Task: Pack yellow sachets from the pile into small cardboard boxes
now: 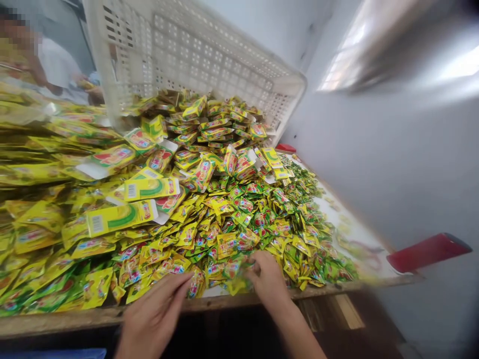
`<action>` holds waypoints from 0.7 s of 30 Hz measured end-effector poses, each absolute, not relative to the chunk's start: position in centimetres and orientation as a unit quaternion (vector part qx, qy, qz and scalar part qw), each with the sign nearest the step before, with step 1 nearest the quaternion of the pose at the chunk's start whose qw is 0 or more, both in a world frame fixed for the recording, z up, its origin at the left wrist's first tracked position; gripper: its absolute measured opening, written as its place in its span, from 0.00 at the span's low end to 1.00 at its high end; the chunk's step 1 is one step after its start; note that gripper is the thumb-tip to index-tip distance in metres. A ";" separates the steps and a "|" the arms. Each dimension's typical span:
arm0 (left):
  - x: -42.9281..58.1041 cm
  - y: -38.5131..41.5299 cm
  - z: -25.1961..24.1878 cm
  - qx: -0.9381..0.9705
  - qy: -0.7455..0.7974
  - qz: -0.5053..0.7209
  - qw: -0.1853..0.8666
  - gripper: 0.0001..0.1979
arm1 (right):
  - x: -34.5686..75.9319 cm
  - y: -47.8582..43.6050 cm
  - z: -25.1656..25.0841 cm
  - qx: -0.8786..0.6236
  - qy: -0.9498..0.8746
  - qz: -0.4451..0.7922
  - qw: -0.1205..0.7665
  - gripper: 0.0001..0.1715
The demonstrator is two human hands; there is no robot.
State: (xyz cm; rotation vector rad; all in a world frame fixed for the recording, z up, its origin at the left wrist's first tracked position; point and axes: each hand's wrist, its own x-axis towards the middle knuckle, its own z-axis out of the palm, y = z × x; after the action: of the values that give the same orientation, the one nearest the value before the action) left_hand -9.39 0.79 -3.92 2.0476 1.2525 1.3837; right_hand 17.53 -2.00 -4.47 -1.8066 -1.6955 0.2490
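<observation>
The two hands are apart from each other over the near edge of a surface [329, 199] heaped with small packets. The left hand [155, 304] has its fingers drawn straight and close beside the thumb, the tips next to a yellow packet [196, 284] at the front; whether anything is pinched there I cannot tell. The right hand [266, 279] is curled, thumb and forefinger bent toward each other beside a green and yellow packet [234, 269], but motion blurs that spot, so whether the tips grip it or only brush it cannot be told either. Both forearms come in from below, which probably explains why the hands are at the nearest packets, an easy reach.

The loose packets [258, 219] spread in a low bank up to the wooden rim [75, 319], which seems to keep the slippery wrappers from sliding off the front. Behind them a white basket [209, 55] is tipped toward the person, likely so that its stack of printed cartons [215, 132] lies open to the near side. Some cartons rest out on the packets, among them a yellow carton with a barcode [121, 218], lying flat with an open white flap at its right end. At the right a red object [426, 253] juts past the corner, and at the far left a person in white [56, 65] is beside more yellow packets
</observation>
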 end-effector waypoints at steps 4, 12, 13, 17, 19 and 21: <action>-0.8 5.2 -2.4 0.796 0.466 0.373 0.099 0.15 | 19.0 -3.0 -4.7 -0.669 -0.631 0.099 0.379 0.14; 0.3 7.3 -3.3 0.744 0.514 0.348 0.247 0.07 | 19.5 -1.3 -1.7 -0.577 -0.504 0.327 0.553 0.06; -0.1 7.3 -3.2 0.730 0.500 0.355 0.303 0.09 | 19.0 -0.7 -1.1 -0.553 -0.529 0.339 0.548 0.05; -0.9 7.0 -2.0 0.702 0.419 0.351 0.455 0.12 | 16.6 1.6 0.2 -0.535 -0.574 0.350 0.511 0.12; -1.1 6.8 -1.4 0.686 0.418 0.364 0.472 0.14 | 15.9 2.4 0.1 -0.542 -0.586 0.350 0.490 0.15; -1.3 6.7 -1.0 0.675 0.419 0.370 0.481 0.15 | 15.6 3.0 0.0 -0.531 -0.620 0.340 0.467 0.17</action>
State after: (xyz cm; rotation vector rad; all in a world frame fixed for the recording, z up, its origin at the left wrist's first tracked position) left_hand -1.27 6.70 -0.99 1.6463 1.0210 0.9028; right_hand 15.57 2.98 0.04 -1.3020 -1.5218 0.8336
